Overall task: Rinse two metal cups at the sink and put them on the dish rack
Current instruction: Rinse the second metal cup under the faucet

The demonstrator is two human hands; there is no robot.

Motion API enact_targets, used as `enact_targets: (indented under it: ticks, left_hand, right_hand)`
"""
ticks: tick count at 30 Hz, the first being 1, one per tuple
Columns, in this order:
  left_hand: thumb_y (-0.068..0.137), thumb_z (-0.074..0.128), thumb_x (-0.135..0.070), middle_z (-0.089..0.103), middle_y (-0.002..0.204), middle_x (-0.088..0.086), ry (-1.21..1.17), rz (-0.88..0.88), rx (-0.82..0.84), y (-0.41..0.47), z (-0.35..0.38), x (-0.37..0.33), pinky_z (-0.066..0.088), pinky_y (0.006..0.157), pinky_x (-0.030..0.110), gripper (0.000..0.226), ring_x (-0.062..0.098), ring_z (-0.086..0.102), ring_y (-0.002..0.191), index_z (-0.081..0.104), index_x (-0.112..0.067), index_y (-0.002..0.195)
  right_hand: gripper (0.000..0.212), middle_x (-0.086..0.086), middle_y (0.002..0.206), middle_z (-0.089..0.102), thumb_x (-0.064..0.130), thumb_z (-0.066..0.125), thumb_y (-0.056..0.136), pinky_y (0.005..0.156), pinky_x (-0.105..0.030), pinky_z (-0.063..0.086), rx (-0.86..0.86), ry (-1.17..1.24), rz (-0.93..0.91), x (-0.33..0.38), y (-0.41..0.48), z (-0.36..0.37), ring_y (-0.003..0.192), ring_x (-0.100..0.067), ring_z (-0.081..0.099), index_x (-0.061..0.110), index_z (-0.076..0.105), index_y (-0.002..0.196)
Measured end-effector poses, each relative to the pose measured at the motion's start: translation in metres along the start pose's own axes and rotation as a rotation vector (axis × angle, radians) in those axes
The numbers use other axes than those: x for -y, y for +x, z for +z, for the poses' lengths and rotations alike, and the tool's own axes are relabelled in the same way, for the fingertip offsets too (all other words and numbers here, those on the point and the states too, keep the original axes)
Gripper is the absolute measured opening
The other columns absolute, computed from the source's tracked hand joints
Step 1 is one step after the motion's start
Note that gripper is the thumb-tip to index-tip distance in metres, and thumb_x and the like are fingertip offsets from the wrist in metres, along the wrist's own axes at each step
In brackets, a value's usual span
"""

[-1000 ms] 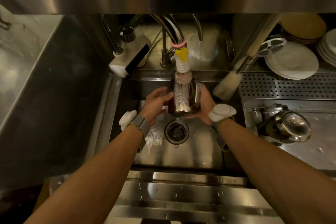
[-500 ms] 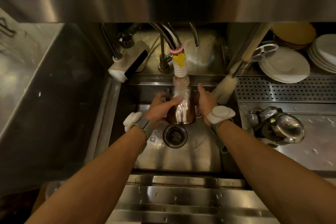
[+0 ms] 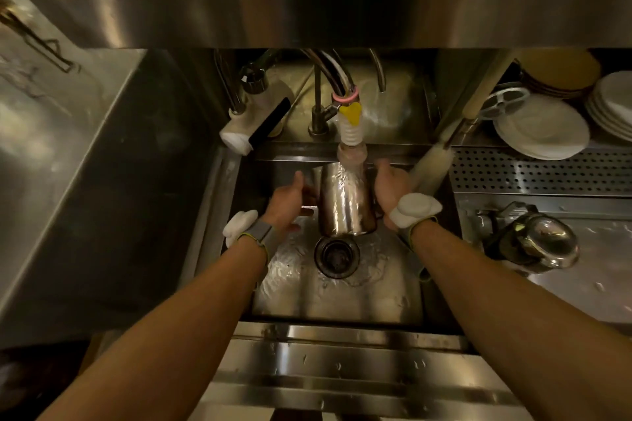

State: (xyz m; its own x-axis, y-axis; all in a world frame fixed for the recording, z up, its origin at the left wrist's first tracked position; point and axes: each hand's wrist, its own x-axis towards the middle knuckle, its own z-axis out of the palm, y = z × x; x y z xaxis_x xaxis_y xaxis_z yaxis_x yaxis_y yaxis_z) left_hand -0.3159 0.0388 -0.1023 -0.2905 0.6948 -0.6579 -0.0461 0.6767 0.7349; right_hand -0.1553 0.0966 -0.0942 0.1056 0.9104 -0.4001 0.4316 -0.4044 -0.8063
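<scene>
Two hands: both at the metal cup (image 3: 345, 202), which hangs under the faucet nozzle (image 3: 351, 154) and above the drain (image 3: 337, 256) of the sink (image 3: 342, 301).
Right hand (image 3: 391, 188): grips the cup at its handle side, with the fingers hidden behind it.
Left hand (image 3: 289, 202): fingers lie fairly straight against the cup's left wall, thumb raised, not wrapped round.
Other cup: probably the shiny metal vessel (image 3: 543, 244) lying on its side on the wet counter (image 3: 581, 297) to the right.
Risk: the steel is wet and only one hand really grips, so the cup could slip and drop onto the drain. Water hitting the outer wall may also splash forward.
Change: half a second ago the left hand lay across the cup's front. Now it sits at the side and the wall shows bare.
</scene>
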Motion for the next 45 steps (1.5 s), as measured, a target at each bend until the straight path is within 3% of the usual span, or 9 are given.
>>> enact_targets:
  ticks: [9,15,20,24,27,32,35,38,45]
  left_hand:
    - [0.097,0.021,-0.056,0.066,0.101,0.002,0.068,0.017,0.031,0.004,-0.004,0.001,0.037,0.084,0.037,0.061,0.018,0.060,0.087,0.063,-0.015,0.114]
    - [0.091,0.032,-0.064,0.066,0.110,-0.005,0.046,0.030,0.180,-0.002,0.004,-0.002,0.043,0.082,0.036,0.052,0.016,0.062,0.095,0.060,-0.026,0.113]
    - [0.086,0.056,-0.051,0.069,0.101,0.004,-0.041,0.018,0.278,-0.006,0.024,-0.003,0.049,0.088,0.036,0.037,0.020,0.064,0.093,0.066,-0.018,0.099]
    - [0.090,0.054,-0.045,0.069,0.094,0.001,-0.120,0.013,0.234,0.001,0.021,-0.008,0.051,0.086,0.034,0.029,0.016,0.065,0.087,0.065,-0.019,0.093]
    - [0.090,0.053,-0.049,0.071,0.105,0.006,-0.163,0.021,0.184,0.007,0.018,-0.011,0.051,0.095,0.040,0.036,0.022,0.067,0.096,0.068,-0.017,0.100]
    - [0.092,0.047,-0.042,0.070,0.101,0.009,-0.304,-0.030,0.151,0.005,0.018,-0.017,0.051,0.068,0.029,0.034,0.022,0.066,0.085,0.065,-0.015,0.104]
    - [0.089,0.045,-0.040,0.066,0.100,0.012,-0.361,-0.086,0.153,0.002,0.015,-0.008,0.051,0.075,0.033,0.034,0.026,0.063,0.087,0.062,-0.014,0.103]
    - [0.084,0.046,-0.043,0.063,0.093,0.008,-0.287,-0.109,0.126,0.002,0.012,0.002,0.048,0.083,0.035,0.034,0.025,0.060,0.088,0.059,-0.016,0.100]
    - [0.087,0.047,-0.036,0.052,0.084,0.006,-0.162,-0.136,0.192,-0.008,0.029,0.007,0.046,0.067,0.031,0.024,0.022,0.052,0.078,0.054,-0.014,0.091]
  right_hand:
    - [0.046,-0.015,0.080,0.049,0.026,0.035,0.101,0.076,-0.035,0.034,-0.127,0.133,0.052,-0.010,0.002,-0.010,0.083,-0.027,0.046,0.006,0.042,0.060]
    - [0.044,-0.025,0.105,0.057,0.029,0.035,0.102,0.088,-0.038,0.038,-0.136,0.184,0.076,-0.014,0.000,-0.009,0.109,-0.040,0.053,-0.005,0.060,0.090]
    - [0.049,-0.010,0.083,0.052,0.045,0.039,0.098,0.082,-0.041,0.043,-0.040,0.206,0.113,-0.014,0.005,0.003,0.078,-0.026,0.050,0.009,0.048,0.067]
    - [0.050,-0.007,0.068,0.054,0.053,0.037,0.097,0.048,-0.027,0.045,0.095,0.317,0.170,-0.015,0.009,0.006,0.051,-0.019,0.049,0.015,0.058,0.074]
    - [0.042,-0.006,0.065,0.052,0.046,0.038,0.099,0.047,-0.025,0.045,0.175,0.439,0.196,-0.009,0.008,0.010,0.050,-0.019,0.048,0.014,0.058,0.080]
    - [0.030,-0.006,0.068,0.055,0.033,0.045,0.099,0.047,-0.025,0.043,0.229,0.470,0.173,-0.003,0.011,0.011,0.052,-0.018,0.049,0.013,0.056,0.080]
    - [0.030,-0.010,0.064,0.055,0.029,0.049,0.098,0.047,-0.028,0.045,0.279,0.417,0.166,-0.005,0.006,0.010,0.049,-0.021,0.050,0.010,0.058,0.077]
    - [0.031,-0.010,0.064,0.054,0.030,0.049,0.098,0.049,-0.029,0.045,0.321,0.363,0.180,-0.010,0.003,0.008,0.051,-0.021,0.051,0.010,0.057,0.075]
    - [0.030,-0.006,0.071,0.052,0.028,0.041,0.100,0.053,-0.026,0.036,0.243,0.387,0.237,-0.029,0.011,0.000,0.055,-0.021,0.047,0.013,0.051,0.077]
